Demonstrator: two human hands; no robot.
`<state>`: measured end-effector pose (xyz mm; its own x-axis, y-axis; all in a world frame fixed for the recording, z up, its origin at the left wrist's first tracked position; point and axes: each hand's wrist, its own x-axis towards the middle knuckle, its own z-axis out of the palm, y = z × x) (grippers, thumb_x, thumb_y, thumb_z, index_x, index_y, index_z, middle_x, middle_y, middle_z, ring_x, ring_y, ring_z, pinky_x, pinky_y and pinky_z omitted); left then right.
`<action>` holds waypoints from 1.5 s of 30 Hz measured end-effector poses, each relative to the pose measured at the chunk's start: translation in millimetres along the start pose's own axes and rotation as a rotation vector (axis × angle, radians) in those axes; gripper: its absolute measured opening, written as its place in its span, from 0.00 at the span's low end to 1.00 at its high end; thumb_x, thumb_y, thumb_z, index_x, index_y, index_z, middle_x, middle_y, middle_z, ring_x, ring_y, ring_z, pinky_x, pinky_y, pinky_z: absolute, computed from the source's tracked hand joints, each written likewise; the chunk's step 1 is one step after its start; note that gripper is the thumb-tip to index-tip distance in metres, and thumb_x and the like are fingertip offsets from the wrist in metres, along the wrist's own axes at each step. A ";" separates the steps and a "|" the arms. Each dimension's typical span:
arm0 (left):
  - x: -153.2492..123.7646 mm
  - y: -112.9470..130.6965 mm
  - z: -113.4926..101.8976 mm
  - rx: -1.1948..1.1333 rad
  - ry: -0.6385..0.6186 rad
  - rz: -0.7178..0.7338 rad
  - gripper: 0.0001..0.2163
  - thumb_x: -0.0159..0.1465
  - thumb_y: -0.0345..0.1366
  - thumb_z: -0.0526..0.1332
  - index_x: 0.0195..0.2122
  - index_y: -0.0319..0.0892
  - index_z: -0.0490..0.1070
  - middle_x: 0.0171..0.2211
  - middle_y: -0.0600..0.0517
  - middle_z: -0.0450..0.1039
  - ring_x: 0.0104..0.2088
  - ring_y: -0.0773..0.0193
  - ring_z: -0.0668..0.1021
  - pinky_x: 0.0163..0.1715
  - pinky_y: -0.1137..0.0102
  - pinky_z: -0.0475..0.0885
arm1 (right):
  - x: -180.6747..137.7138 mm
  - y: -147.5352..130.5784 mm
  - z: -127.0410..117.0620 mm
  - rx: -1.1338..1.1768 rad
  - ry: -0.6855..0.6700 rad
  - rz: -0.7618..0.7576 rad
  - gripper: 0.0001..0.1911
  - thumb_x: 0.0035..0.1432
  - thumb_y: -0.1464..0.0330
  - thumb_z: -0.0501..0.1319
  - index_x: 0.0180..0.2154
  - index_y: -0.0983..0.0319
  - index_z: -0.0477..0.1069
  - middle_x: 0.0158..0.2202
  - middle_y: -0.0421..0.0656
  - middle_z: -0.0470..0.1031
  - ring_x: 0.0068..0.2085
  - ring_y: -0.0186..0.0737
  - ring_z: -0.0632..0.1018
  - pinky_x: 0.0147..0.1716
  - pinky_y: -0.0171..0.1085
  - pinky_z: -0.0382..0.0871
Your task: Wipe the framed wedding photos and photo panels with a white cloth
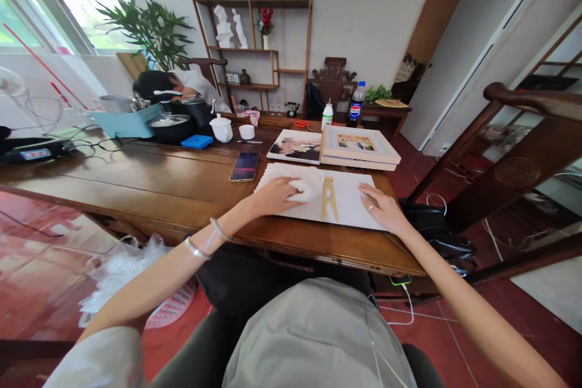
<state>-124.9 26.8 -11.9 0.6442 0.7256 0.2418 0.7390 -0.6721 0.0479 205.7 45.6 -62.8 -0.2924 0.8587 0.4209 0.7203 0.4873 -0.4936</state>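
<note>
Seemingly mid-wipe | left hand had fingers closed on white cloth atop white board at near edge of table | right hand lay flat, fingers apart, pinning board | photo lay unframed beside frame

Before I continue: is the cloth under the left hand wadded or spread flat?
Wadded: the white cloth bulges in a crumpled lump under the left hand, on the white board.

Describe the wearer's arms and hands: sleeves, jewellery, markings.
No gloves on left hand or right hand. Left wrist carries two thin silver bangles; a pale grey sleeve covers that upper arm. Right hand wears a slim ring on one finger; no sleeve shows on the right forearm.
</note>
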 end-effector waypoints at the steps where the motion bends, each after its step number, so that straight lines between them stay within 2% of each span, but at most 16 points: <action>1: 12.0 -10.3 1.8 -0.010 0.001 -0.004 0.15 0.65 0.45 0.55 0.34 0.39 0.75 0.47 0.44 0.74 0.52 0.54 0.73 0.53 0.63 0.67 | -0.2 0.1 0.0 0.002 -0.002 -0.001 0.19 0.59 0.65 0.55 0.51 0.58 0.72 0.58 0.45 0.69 0.61 0.47 0.67 0.63 0.52 0.55; 5: 49.8 -40.9 6.6 -0.042 -0.031 -0.005 0.18 0.66 0.46 0.53 0.31 0.37 0.74 0.38 0.44 0.76 0.41 0.56 0.76 0.46 0.64 0.69 | -0.9 -0.3 -0.3 0.015 -0.005 0.008 0.19 0.59 0.65 0.55 0.51 0.59 0.72 0.58 0.45 0.69 0.61 0.47 0.66 0.63 0.50 0.55; 8: 56.4 -41.2 4.9 -0.029 -0.054 -0.003 0.19 0.67 0.46 0.52 0.30 0.36 0.73 0.35 0.44 0.76 0.38 0.57 0.76 0.43 0.65 0.69 | -1.0 -0.4 -0.4 0.012 -0.007 0.007 0.19 0.60 0.64 0.54 0.51 0.60 0.72 0.58 0.46 0.69 0.61 0.48 0.66 0.63 0.51 0.56; 10: 46.5 -27.7 0.2 -0.002 -0.089 0.007 0.20 0.68 0.47 0.51 0.30 0.36 0.73 0.34 0.44 0.75 0.37 0.57 0.76 0.42 0.65 0.69 | -1.0 0.1 -0.2 0.004 -0.014 -0.004 0.20 0.60 0.64 0.54 0.52 0.61 0.71 0.59 0.47 0.68 0.61 0.48 0.66 0.63 0.51 0.56; 13: 13.7 6.0 -9.4 0.049 -0.139 0.044 0.18 0.68 0.46 0.52 0.33 0.37 0.73 0.35 0.44 0.75 0.40 0.56 0.76 0.44 0.64 0.69 | -0.9 1.7 0.6 -0.009 -0.017 -0.010 0.20 0.61 0.64 0.53 0.52 0.62 0.71 0.59 0.48 0.67 0.61 0.48 0.66 0.63 0.51 0.55; 16: -24.1 35.9 -16.7 0.070 -0.144 0.120 0.12 0.67 0.40 0.54 0.36 0.39 0.73 0.43 0.44 0.75 0.47 0.57 0.74 0.49 0.64 0.68 | -0.8 3.1 1.3 -0.013 -0.011 -0.009 0.20 0.60 0.64 0.54 0.52 0.60 0.71 0.59 0.46 0.68 0.61 0.48 0.66 0.63 0.51 0.55; 18: -40.5 44.4 -18.3 0.088 -0.153 0.156 0.10 0.67 0.38 0.54 0.36 0.40 0.72 0.46 0.44 0.74 0.53 0.58 0.71 0.53 0.64 0.66 | -0.7 3.5 1.4 -0.017 -0.015 -0.012 0.20 0.61 0.64 0.53 0.52 0.61 0.71 0.59 0.47 0.68 0.61 0.48 0.66 0.63 0.51 0.55; 20: -44.0 42.3 -16.9 0.096 -0.150 0.158 0.09 0.67 0.37 0.54 0.37 0.40 0.72 0.49 0.44 0.73 0.56 0.58 0.69 0.55 0.64 0.64 | -0.5 3.6 1.3 -0.021 -0.020 -0.013 0.20 0.61 0.64 0.53 0.52 0.62 0.71 0.59 0.48 0.68 0.62 0.48 0.66 0.63 0.51 0.55; 23: -25.3 24.5 -9.7 0.076 -0.126 0.127 0.10 0.67 0.38 0.55 0.41 0.40 0.71 0.52 0.44 0.71 0.57 0.59 0.68 0.56 0.65 0.63 | -0.4 3.9 1.1 -0.025 -0.018 -0.012 0.20 0.61 0.64 0.53 0.52 0.62 0.71 0.59 0.48 0.68 0.61 0.48 0.66 0.63 0.52 0.55; 29: 45.5 -22.2 14.4 0.022 -0.028 0.056 0.13 0.68 0.40 0.54 0.44 0.36 0.71 0.49 0.42 0.72 0.50 0.55 0.73 0.53 0.62 0.65 | -0.7 6.0 1.3 -0.021 -0.027 -0.017 0.21 0.61 0.64 0.52 0.53 0.63 0.70 0.59 0.49 0.67 0.62 0.47 0.65 0.63 0.51 0.55; 33: 66.4 -29.5 18.8 -0.034 -0.005 0.053 0.12 0.68 0.36 0.52 0.45 0.35 0.70 0.46 0.42 0.74 0.46 0.55 0.75 0.48 0.64 0.68 | -1.0 4.8 0.3 -0.031 -0.033 -0.012 0.21 0.61 0.64 0.52 0.53 0.64 0.70 0.59 0.50 0.67 0.62 0.48 0.65 0.63 0.51 0.55; 35: 62.2 -22.3 15.0 -0.049 -0.021 0.058 0.12 0.68 0.37 0.52 0.43 0.35 0.71 0.44 0.42 0.75 0.43 0.55 0.76 0.45 0.64 0.69 | -1.0 3.7 0.0 -0.034 -0.032 -0.015 0.21 0.61 0.64 0.52 0.53 0.63 0.70 0.59 0.50 0.67 0.62 0.47 0.65 0.63 0.51 0.55; 38: 40.3 -0.4 5.4 -0.065 -0.048 0.082 0.13 0.69 0.39 0.52 0.42 0.36 0.72 0.43 0.43 0.75 0.44 0.56 0.76 0.46 0.64 0.69 | -0.7 2.7 0.3 -0.027 -0.026 -0.021 0.20 0.61 0.64 0.53 0.53 0.61 0.70 0.59 0.48 0.68 0.62 0.47 0.65 0.63 0.51 0.55; 42: 0.0 36.8 -6.8 -0.075 -0.080 0.190 0.11 0.68 0.37 0.53 0.43 0.39 0.72 0.47 0.44 0.74 0.55 0.55 0.70 0.55 0.62 0.64 | -0.2 2.8 0.8 -0.029 -0.020 -0.013 0.20 0.61 0.64 0.53 0.52 0.61 0.71 0.59 0.47 0.68 0.62 0.47 0.65 0.63 0.51 0.55; 45: -19.0 55.0 -10.2 -0.058 -0.120 0.225 0.10 0.68 0.38 0.54 0.43 0.40 0.72 0.49 0.44 0.74 0.60 0.55 0.65 0.59 0.59 0.60 | 0.0 2.7 0.7 -0.039 -0.025 -0.012 0.20 0.61 0.64 0.53 0.52 0.60 0.71 0.58 0.47 0.68 0.62 0.47 0.65 0.63 0.51 0.55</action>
<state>-98.5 -25.5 -4.0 0.8124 0.5670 0.1362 0.5642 -0.8233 0.0619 207.1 47.1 -64.7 -0.3168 0.8566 0.4073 0.7403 0.4918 -0.4583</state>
